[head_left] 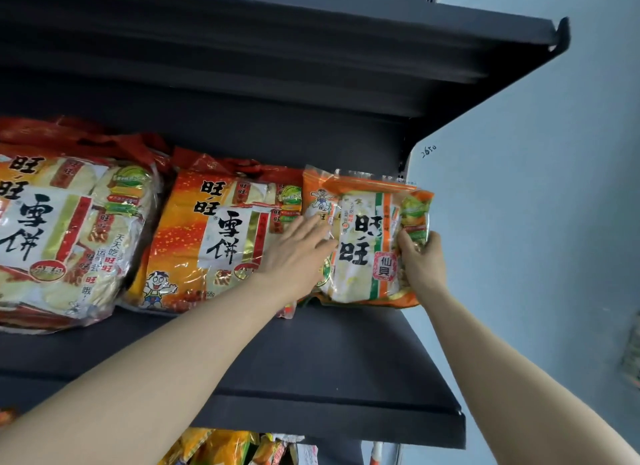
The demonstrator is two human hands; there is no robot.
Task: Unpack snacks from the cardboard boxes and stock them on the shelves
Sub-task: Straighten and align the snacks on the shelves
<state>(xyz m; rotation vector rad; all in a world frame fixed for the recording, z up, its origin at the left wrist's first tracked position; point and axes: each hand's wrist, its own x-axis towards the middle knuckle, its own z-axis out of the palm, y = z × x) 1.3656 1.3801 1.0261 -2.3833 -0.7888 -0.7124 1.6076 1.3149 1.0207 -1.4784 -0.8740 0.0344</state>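
The orange-green snack bag [367, 236] stands at the shelf's [332, 354] three o'clock end, touching the red bag [221, 236]. Right hand [420, 262] fingers clamp its edge; left hand [298, 253] presses flat, fingers straight. Best: slide it back, upright.

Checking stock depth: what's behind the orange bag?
Behind the orange bag only the dark shelf back panel shows above it; anything directly behind is covered by the bag.
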